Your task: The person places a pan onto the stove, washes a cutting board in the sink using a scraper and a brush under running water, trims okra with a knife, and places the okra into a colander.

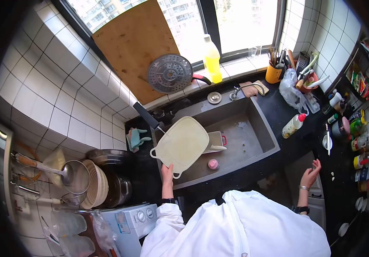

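Note:
My left hand [167,174] is closed on the lower edge of a cream cutting board [183,143] with small loop handles. The board is held over the left part of the sink [253,143] and hides what lies under it. A black handle [146,115] with a bit of metal sticks out at the board's upper left edge; its other end is hidden. Beside the board in the sink are a pale container [216,141] with a red-edged piece and a small pink-topped item [213,164]. My right hand [310,174] is empty, fingers loosely apart, near the cabinet on the right.
A white bottle with a red cap [294,125] stands right of the sink. Behind it are a plastic bag [295,92] and an orange utensil holder [273,73]. A perforated round lid [170,73] leans on a wooden board [135,47]. Cloths [137,139] lie left.

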A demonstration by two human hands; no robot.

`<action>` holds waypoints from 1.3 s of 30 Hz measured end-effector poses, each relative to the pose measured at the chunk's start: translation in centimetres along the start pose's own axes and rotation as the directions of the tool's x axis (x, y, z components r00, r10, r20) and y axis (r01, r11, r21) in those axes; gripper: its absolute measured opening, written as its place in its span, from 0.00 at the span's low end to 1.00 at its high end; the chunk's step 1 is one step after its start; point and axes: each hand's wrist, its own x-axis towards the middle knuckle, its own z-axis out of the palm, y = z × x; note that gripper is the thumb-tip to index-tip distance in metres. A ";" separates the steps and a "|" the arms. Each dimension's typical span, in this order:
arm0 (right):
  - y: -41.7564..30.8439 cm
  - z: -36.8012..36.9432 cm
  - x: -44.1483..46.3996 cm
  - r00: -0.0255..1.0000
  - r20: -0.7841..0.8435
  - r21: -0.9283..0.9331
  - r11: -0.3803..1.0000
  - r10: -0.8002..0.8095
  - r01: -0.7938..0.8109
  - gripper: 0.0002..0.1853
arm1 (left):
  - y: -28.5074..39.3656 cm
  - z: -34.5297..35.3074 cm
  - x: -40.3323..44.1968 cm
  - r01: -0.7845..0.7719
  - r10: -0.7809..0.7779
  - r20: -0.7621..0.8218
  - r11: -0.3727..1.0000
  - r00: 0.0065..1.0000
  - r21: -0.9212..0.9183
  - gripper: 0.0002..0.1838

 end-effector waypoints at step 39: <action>-6.6 3.8 -5.3 0.950 0.310 0.075 0.997 -0.035 0.012 0.21 | 2.0 -4.6 3.5 -0.067 0.073 0.322 0.997 0.944 -0.030 0.15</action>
